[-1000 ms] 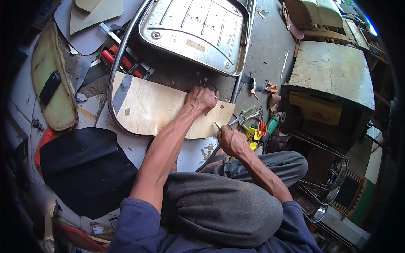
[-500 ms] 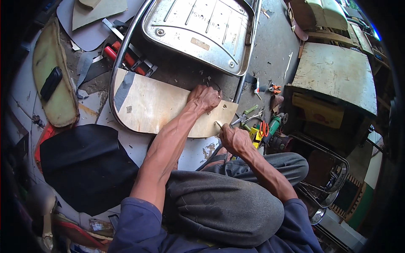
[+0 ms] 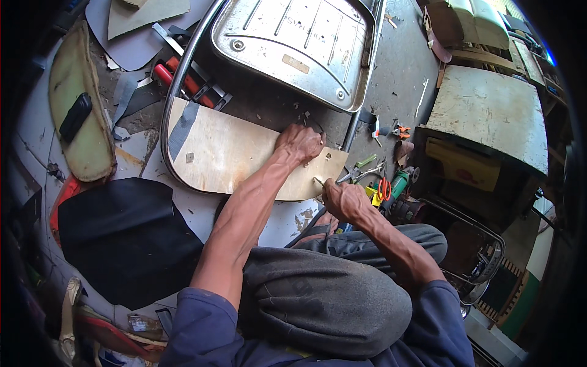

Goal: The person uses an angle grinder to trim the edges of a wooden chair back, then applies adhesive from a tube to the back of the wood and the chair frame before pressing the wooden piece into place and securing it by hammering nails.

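My left hand presses flat, fingers curled, at frame centre; my right hand stays fisted just below-right.
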The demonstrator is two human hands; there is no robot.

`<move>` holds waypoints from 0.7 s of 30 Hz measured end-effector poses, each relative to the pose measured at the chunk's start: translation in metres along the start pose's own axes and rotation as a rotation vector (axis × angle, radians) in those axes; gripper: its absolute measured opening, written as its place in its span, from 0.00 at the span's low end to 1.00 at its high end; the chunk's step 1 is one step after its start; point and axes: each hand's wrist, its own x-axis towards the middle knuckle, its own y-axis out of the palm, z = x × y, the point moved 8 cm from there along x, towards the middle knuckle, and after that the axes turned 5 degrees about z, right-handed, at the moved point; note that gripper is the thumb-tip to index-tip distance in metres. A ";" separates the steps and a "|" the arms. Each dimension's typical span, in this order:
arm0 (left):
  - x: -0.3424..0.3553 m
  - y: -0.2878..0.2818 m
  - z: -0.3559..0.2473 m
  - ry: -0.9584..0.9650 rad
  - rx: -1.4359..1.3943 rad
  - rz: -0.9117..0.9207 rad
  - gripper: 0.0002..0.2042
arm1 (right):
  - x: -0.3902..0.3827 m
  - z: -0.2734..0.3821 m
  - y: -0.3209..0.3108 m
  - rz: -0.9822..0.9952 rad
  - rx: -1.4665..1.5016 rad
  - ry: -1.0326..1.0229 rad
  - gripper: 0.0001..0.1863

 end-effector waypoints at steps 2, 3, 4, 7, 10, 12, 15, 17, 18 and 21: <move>-0.001 0.000 0.000 0.016 -0.009 -0.028 0.27 | 0.000 0.001 -0.001 0.004 -0.003 -0.012 0.14; -0.001 0.001 0.001 0.013 -0.006 -0.028 0.27 | 0.000 0.003 -0.002 0.001 0.000 -0.023 0.14; 0.000 0.001 0.000 0.016 -0.002 -0.026 0.27 | -0.001 0.003 -0.002 -0.003 0.004 -0.029 0.13; 0.000 -0.003 -0.001 0.016 -0.016 -0.045 0.27 | 0.005 0.001 0.002 0.015 0.030 -0.051 0.12; -0.003 -0.006 -0.002 0.019 -0.033 -0.027 0.29 | 0.015 0.002 0.002 0.076 0.050 -0.067 0.12; -0.003 -0.006 -0.001 0.030 -0.008 -0.041 0.29 | 0.021 0.006 -0.001 0.209 0.009 -0.056 0.12; -0.001 -0.002 0.000 0.030 0.001 -0.041 0.28 | 0.028 0.014 -0.005 0.307 -0.025 -0.061 0.13; -0.001 -0.002 0.000 0.040 -0.007 -0.037 0.28 | 0.029 0.012 0.000 0.348 -0.031 -0.053 0.13; 0.000 -0.002 -0.001 0.046 -0.011 -0.034 0.28 | 0.029 0.012 -0.002 0.327 -0.015 -0.051 0.12; 0.000 0.000 0.000 0.028 0.032 0.022 0.27 | 0.024 0.012 0.000 0.207 0.067 -0.045 0.11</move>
